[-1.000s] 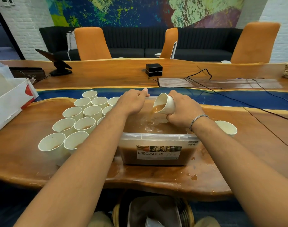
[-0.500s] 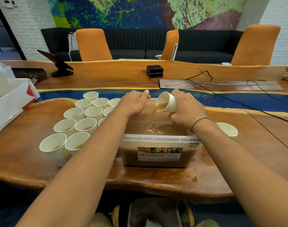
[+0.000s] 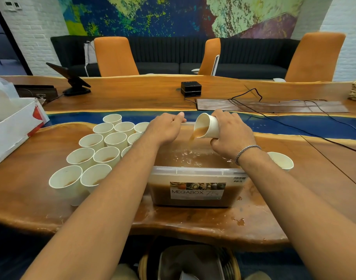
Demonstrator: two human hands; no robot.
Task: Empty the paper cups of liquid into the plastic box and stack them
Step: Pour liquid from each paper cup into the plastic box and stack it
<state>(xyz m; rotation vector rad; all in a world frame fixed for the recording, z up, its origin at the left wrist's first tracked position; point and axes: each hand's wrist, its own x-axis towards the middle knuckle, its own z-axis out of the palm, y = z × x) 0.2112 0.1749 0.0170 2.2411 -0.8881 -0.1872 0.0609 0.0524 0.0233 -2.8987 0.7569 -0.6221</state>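
A clear plastic box (image 3: 195, 171) labelled MEGABOX stands in front of me, holding brown liquid. My right hand (image 3: 231, 136) grips a white paper cup (image 3: 208, 126) tipped to the left over the box, and brown liquid streams from its rim into the box. My left hand (image 3: 166, 129) grips the box's far left rim. Several white paper cups (image 3: 106, 142) with brown liquid stand in a cluster left of the box. One more paper cup (image 3: 281, 161) stands upright right of the box, behind my right forearm.
Brown spills (image 3: 240, 220) wet the wooden table in front of the box. A white cardboard box (image 3: 13, 130) sits at the far left. Black cables (image 3: 294, 122) cross the blue strip at the right. A small black device (image 3: 190, 88) and a tablet stand (image 3: 72, 79) sit further back.
My right hand lifted the cup slightly, stopping the pour half a second ago, then tipped it again so liquid streams out. My left hand stays on the rim.
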